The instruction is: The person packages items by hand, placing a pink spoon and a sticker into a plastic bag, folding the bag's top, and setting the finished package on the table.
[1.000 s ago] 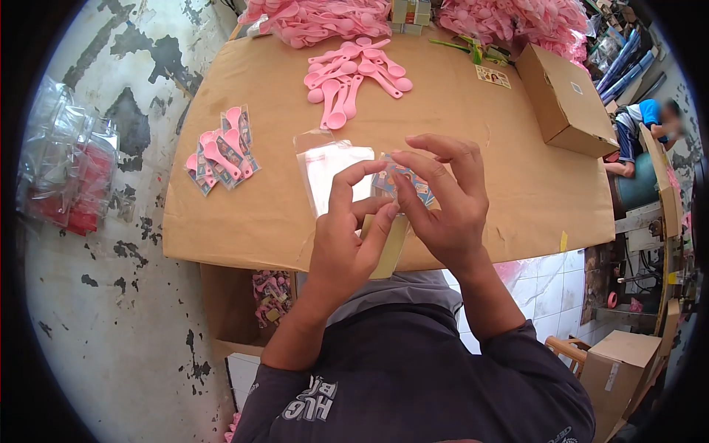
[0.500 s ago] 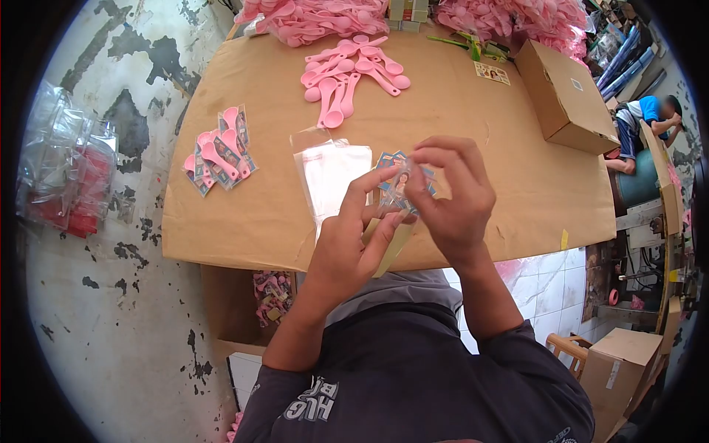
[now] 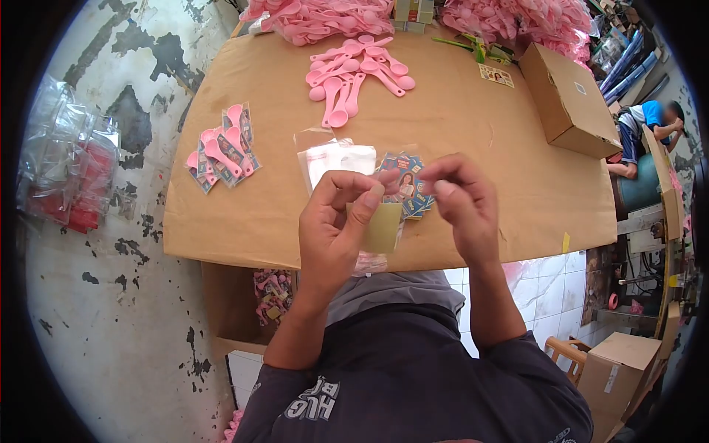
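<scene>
My left hand (image 3: 332,221) pinches a clear plastic bag at its upper edge. Inside the bag is a card (image 3: 384,229) with its plain yellowish side toward me. To its right, my right hand (image 3: 470,210) is raised with thumb and fingers drawn together; anything between the fingertips is too small to make out. Behind the hands lies a stack of blue printed cards (image 3: 408,181), partly covered by my fingers. A pile of clear plastic bags (image 3: 343,156) lies just beyond my left hand.
Loose pink spoons (image 3: 347,70) lie farther back. Bagged spoons with cards (image 3: 225,148) sit at left. A cardboard box (image 3: 569,103) stands at right, beside green-handled scissors (image 3: 478,50). Large bags of spoons (image 3: 517,26) line the far edge. A person (image 3: 650,125) sits at far right.
My right hand has moved right and down, away from the left. The bagged card in my left hand now hangs more upright, its plain side facing me, and the blue cards show more.
</scene>
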Tool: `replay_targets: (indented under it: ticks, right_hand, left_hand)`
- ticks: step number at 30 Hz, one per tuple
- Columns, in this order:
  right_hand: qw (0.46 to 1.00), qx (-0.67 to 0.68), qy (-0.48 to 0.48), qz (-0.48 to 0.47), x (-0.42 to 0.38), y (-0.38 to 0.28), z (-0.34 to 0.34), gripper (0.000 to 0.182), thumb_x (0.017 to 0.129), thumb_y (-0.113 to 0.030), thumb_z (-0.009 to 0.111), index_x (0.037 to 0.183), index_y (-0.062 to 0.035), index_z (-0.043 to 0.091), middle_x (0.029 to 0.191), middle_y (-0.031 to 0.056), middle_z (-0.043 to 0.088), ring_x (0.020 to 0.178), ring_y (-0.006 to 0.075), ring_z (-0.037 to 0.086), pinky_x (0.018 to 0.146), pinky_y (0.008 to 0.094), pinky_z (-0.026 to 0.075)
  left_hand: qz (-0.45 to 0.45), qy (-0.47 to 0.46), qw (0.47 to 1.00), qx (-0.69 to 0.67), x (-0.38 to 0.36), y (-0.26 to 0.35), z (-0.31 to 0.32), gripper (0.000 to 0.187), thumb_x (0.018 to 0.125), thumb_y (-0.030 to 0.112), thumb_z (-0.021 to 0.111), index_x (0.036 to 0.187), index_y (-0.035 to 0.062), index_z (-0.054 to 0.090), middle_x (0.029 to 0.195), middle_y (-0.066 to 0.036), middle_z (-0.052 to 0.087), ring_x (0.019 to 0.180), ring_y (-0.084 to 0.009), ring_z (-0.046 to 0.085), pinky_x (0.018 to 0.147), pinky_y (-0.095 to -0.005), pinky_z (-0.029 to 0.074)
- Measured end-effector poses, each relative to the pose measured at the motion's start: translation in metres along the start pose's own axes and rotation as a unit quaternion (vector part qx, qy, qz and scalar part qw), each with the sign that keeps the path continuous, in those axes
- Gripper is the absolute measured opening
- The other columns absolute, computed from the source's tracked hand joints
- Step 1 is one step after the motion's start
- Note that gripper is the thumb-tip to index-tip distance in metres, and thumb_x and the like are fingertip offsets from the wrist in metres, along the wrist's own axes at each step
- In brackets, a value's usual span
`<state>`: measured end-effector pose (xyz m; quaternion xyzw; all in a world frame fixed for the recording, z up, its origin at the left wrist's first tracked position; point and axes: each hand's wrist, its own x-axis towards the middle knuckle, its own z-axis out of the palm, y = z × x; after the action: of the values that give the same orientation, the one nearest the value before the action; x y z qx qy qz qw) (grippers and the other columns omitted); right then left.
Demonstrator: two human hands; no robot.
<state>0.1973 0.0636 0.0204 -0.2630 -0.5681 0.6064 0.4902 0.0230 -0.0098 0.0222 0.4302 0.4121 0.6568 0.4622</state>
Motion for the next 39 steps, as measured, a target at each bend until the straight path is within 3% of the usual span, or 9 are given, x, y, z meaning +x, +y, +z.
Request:
replay_targets:
  ticks: [2, 6, 8, 18, 26, 31, 33, 35, 39]
  right_hand:
    - [0.999, -0.034, -0.037, -0.014, 0.0, 0.007, 0.009, 0.013, 0.096, -0.001, 0.058, 0.105, 0.0002, 0.067, 0.092, 0.0035, 0.065, 0.071, 0.005, 0.057, 0.058, 0.0171, 0.044]
    - [0.996, -0.058, -0.068, 0.004, -0.002, 0.012, 0.01, 0.016, 0.099, -0.011, 0.066, 0.109, 0.0, 0.069, 0.095, 0.0016, 0.069, 0.08, 0.0051, 0.063, 0.063, 0.0183, 0.049]
    - [0.997, -0.049, -0.065, 0.016, 0.0, 0.009, 0.007, 0.016, 0.099, -0.013, 0.067, 0.109, -0.0003, 0.069, 0.094, 0.0008, 0.069, 0.082, 0.0052, 0.064, 0.064, 0.0189, 0.05]
    - [0.995, -0.033, -0.088, 0.03, 0.002, -0.007, -0.001, 0.014, 0.099, -0.008, 0.066, 0.111, -0.0012, 0.069, 0.102, 0.003, 0.07, 0.091, 0.0072, 0.066, 0.068, 0.0211, 0.053]
    - [0.99, -0.049, -0.121, -0.061, 0.004, -0.007, -0.011, 0.014, 0.093, 0.005, 0.062, 0.099, -0.0002, 0.074, 0.096, 0.0055, 0.063, 0.088, 0.0121, 0.061, 0.075, 0.025, 0.048]
    - [0.981, -0.105, -0.135, -0.093, 0.006, -0.011, -0.012, 0.016, 0.087, 0.007, 0.062, 0.095, 0.0011, 0.074, 0.096, 0.0067, 0.062, 0.086, 0.0134, 0.059, 0.076, 0.0258, 0.046]
    - [0.989, -0.049, -0.122, -0.064, 0.006, -0.013, -0.011, 0.009, 0.09, 0.003, 0.063, 0.092, 0.0014, 0.072, 0.093, 0.0048, 0.062, 0.084, 0.0104, 0.058, 0.073, 0.0237, 0.046]
    - [0.99, -0.052, -0.115, -0.06, 0.004, -0.007, -0.009, 0.005, 0.091, 0.001, 0.064, 0.091, 0.0005, 0.069, 0.094, 0.0037, 0.062, 0.085, 0.0088, 0.058, 0.071, 0.0224, 0.046]
    - [0.993, -0.064, -0.097, -0.028, 0.004, -0.002, -0.006, 0.009, 0.093, -0.003, 0.07, 0.095, -0.0034, 0.062, 0.097, 0.0003, 0.062, 0.085, 0.0041, 0.057, 0.066, 0.018, 0.044]
  left_hand:
    - [0.047, 0.012, 0.999, 0.019, 0.001, -0.003, -0.001, 0.014, 0.103, 0.01, 0.06, 0.11, -0.0022, 0.058, 0.125, -0.021, 0.066, 0.118, -0.0181, 0.063, 0.094, -0.0321, 0.054]
    - [0.061, 0.006, 0.998, 0.016, 0.001, -0.008, -0.004, 0.015, 0.101, 0.008, 0.062, 0.111, -0.0031, 0.061, 0.127, -0.019, 0.064, 0.12, -0.0181, 0.061, 0.097, -0.0328, 0.052]
    - [0.04, 0.009, 0.999, 0.019, -0.001, -0.008, -0.009, 0.021, 0.1, 0.01, 0.064, 0.116, -0.0047, 0.063, 0.117, -0.017, 0.07, 0.109, -0.0172, 0.067, 0.094, -0.0315, 0.054]
    - [0.004, 0.02, 0.999, 0.042, -0.001, 0.0, -0.008, 0.024, 0.099, 0.004, 0.064, 0.121, -0.0067, 0.063, 0.103, -0.017, 0.075, 0.098, -0.0181, 0.072, 0.087, -0.0294, 0.058]
    - [0.048, -0.02, 0.998, 0.022, -0.008, -0.006, -0.022, 0.011, 0.099, -0.003, 0.058, 0.108, -0.004, 0.064, 0.097, -0.008, 0.073, 0.086, -0.0056, 0.064, 0.076, -0.0196, 0.049]
    - [0.063, -0.021, 0.998, -0.023, -0.006, -0.005, -0.018, 0.01, 0.098, -0.004, 0.057, 0.106, -0.004, 0.063, 0.1, -0.009, 0.072, 0.089, -0.0072, 0.065, 0.077, -0.021, 0.051]
    - [0.056, -0.026, 0.997, -0.043, -0.006, -0.004, -0.017, 0.009, 0.097, -0.004, 0.058, 0.105, -0.0038, 0.062, 0.101, -0.01, 0.072, 0.09, -0.0079, 0.066, 0.078, -0.0214, 0.051]
    - [0.083, -0.029, 0.994, 0.06, -0.008, -0.004, -0.018, 0.011, 0.097, -0.002, 0.062, 0.108, -0.0038, 0.062, 0.108, -0.012, 0.072, 0.094, -0.0104, 0.068, 0.08, -0.023, 0.053]
    - [0.08, 0.012, 0.995, 0.061, -0.007, -0.001, 0.0, 0.018, 0.093, -0.003, 0.068, 0.109, -0.0034, 0.06, 0.105, -0.015, 0.071, 0.098, -0.0165, 0.07, 0.084, -0.028, 0.056]
